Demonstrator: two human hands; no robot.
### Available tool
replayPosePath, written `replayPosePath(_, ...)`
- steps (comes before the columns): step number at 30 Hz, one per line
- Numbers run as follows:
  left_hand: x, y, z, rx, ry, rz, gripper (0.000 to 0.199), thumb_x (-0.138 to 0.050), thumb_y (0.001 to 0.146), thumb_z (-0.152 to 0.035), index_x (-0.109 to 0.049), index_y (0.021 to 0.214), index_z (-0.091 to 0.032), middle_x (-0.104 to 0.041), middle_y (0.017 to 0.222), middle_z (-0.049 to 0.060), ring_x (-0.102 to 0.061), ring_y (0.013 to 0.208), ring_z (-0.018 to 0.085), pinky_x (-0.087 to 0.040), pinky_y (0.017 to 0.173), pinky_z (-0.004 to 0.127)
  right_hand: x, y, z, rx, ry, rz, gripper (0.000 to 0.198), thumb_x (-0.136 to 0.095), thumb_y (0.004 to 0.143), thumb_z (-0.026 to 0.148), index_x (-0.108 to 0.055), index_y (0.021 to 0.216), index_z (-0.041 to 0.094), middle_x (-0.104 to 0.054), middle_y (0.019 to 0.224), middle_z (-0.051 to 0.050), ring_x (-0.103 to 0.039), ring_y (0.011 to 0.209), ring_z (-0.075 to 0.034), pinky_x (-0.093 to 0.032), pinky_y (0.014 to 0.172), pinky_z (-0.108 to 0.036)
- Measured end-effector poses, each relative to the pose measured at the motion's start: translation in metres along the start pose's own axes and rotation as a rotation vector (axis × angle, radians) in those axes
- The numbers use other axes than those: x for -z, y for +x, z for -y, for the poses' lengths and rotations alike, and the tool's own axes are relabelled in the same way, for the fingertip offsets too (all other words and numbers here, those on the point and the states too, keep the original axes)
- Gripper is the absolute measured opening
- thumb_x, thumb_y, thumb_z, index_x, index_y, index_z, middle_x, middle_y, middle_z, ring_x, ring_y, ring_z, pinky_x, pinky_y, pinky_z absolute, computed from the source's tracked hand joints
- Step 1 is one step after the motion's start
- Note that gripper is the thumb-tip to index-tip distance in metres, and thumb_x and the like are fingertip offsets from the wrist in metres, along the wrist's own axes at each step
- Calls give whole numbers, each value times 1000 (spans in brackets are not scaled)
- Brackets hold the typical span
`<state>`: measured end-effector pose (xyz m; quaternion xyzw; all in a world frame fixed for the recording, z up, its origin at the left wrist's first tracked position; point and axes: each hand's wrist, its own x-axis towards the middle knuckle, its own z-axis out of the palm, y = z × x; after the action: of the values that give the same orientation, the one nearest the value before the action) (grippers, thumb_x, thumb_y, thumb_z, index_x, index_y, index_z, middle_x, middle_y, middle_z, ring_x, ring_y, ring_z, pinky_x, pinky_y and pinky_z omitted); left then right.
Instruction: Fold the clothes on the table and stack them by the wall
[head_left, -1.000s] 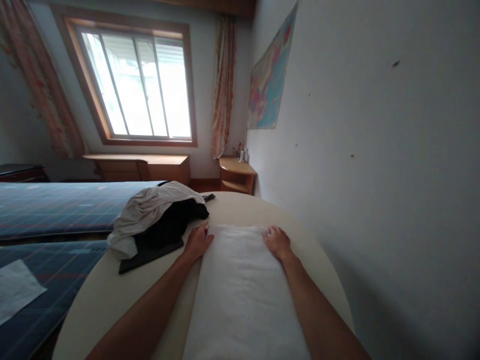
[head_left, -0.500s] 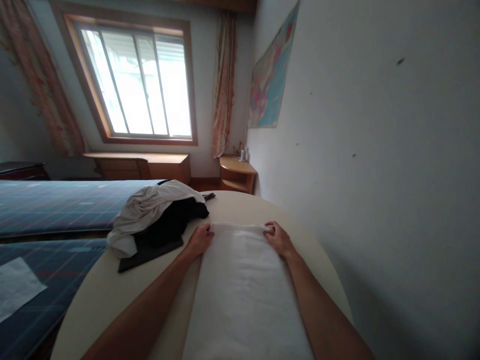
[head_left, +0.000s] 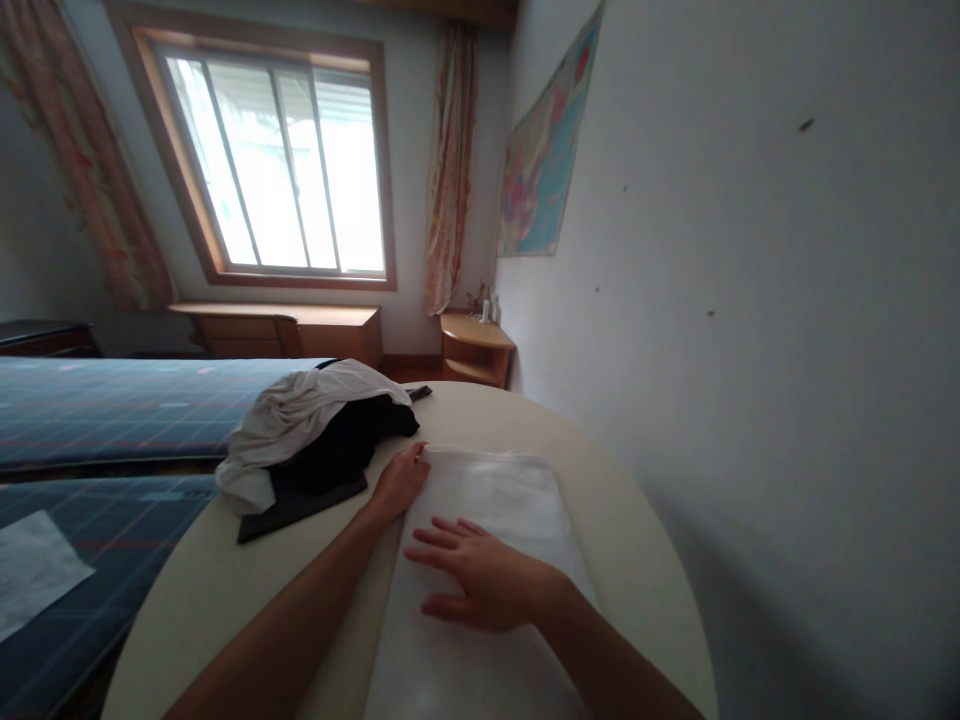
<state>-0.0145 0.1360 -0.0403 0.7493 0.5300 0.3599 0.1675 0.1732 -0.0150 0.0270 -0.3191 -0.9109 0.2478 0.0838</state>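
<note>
A long strip of folded white cloth (head_left: pixel 517 490) lies flat on the round cream table (head_left: pixel 600 450), running from its middle to the near edge. My left hand (head_left: pixel 403 478) pinches the cloth's far left corner between thumb and fingers. Over the middle of the cloth is my right hand (head_left: pixel 480 572), palm down with fingers spread and pointing left. Whether its palm presses on the fabric or hovers just above, I cannot tell. Part of the cloth is hidden under my right hand and forearm.
Left of the cloth is a heap of clothes, a pale garment (head_left: pixel 292 410) over a black one (head_left: pixel 337 445). Two blue plaid mattresses (head_left: pixel 150 400) lie beyond the table's left side, with a paper sheet (head_left: pixel 41 570) on the nearer one. A wall (head_left: pixel 787 420) rises at the right.
My right hand has let go of the cloth's far right corner and come back and left, opening flat over the middle. My left hand stays at its corner.
</note>
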Motion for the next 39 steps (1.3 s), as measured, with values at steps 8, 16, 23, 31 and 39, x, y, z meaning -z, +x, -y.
replayPosePath(8, 1, -40, -60, -115, -236, 212, 45, -27, 101, -40, -52, 133, -21, -58, 136, 6, -54, 125, 19, -40, 109, 33, -23, 4, 0, -21, -24, 35, 71, -48, 94, 56, -27, 154, 25, -19, 162, -10, -8, 150, -29, -1, 120, -50)
replayPosePath(16, 5, -85, -73, -266, 10, 585, 64, -14, 101, -56, -28, 153, -23, -24, 161, 4, -16, 149, 19, -11, 123, 40, -33, -33, 31, 36, -46, -55, 71, -53, 91, 57, -33, 152, 25, -23, 161, -10, -14, 148, -31, -3, 121, -48)
replayPosePath(23, 3, -83, -70, -351, 132, 586, 59, -17, 102, -54, -34, 151, -25, -25, 161, 4, -15, 150, 21, -14, 121, 42, -37, -52, 33, 8, -60, -33, 67, -55, 89, 57, -41, 147, 28, -31, 158, -9, -25, 145, -32, -12, 119, -49)
replayPosePath(31, 14, -99, -93, -370, 49, 401, 53, -19, 105, -40, -70, 106, -22, -68, 109, 5, -58, 105, 18, -42, 100, 32, -33, -51, 4, -234, -89, -287, 50, -57, 89, 33, -51, 136, 17, -54, 139, -11, -44, 130, -25, -28, 115, -39)
replayPosePath(39, 21, -111, -98, -280, 263, 392, 43, -28, 103, -39, -68, 103, -24, -63, 106, 6, -56, 100, 21, -42, 92, 36, -32, -57, -11, -365, -91, -392, 44, -59, 86, 31, -58, 128, 18, -58, 131, -11, -47, 124, -25, -32, 110, -38)
